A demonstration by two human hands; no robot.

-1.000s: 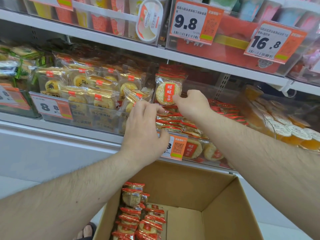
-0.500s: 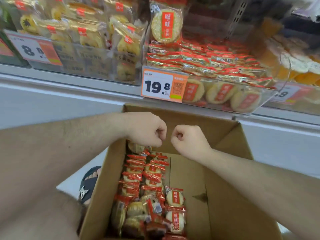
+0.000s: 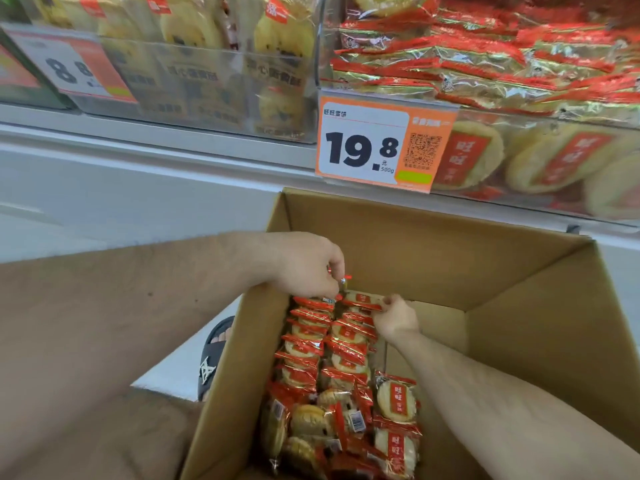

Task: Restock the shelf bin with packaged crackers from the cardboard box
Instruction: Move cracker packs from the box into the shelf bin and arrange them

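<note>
Both of the person's hands were down in the cardboard box (image 3: 519, 327), which stood open just below the shelf bin (image 3: 519, 202). The crackers in the box (image 3: 332, 348) were round, pale discs sealed singly in clear film with red crimped ends and a red label across the middle; they stood on edge in two tight rows along the box's left side, with looser packs lying flat and jumbled at the near end, some showing a white barcode patch. The left hand (image 3: 308, 268) had its fingers curled and pinching the red top edge of a pack at the far end of the left row. The right hand (image 3: 394, 315) pinched the top edge of the farthest pack (image 3: 362, 301) in the right row, thumb and fingertips closed on its crimp. The right half of the box floor was bare cardboard. Above, the clear-fronted bin already held many of the same crackers (image 3: 467, 67), stacked flat with red and gold edges showing, and a few faced outward behind the front panel. An orange and white price tag (image 3: 377, 147) reading 19.8 hung on the bin's left front corner. A neighbouring bin (image 3: 207, 88) to the left held yellowish packs. A black sandal (image 3: 214, 358) showed on the floor beside the box.
</note>
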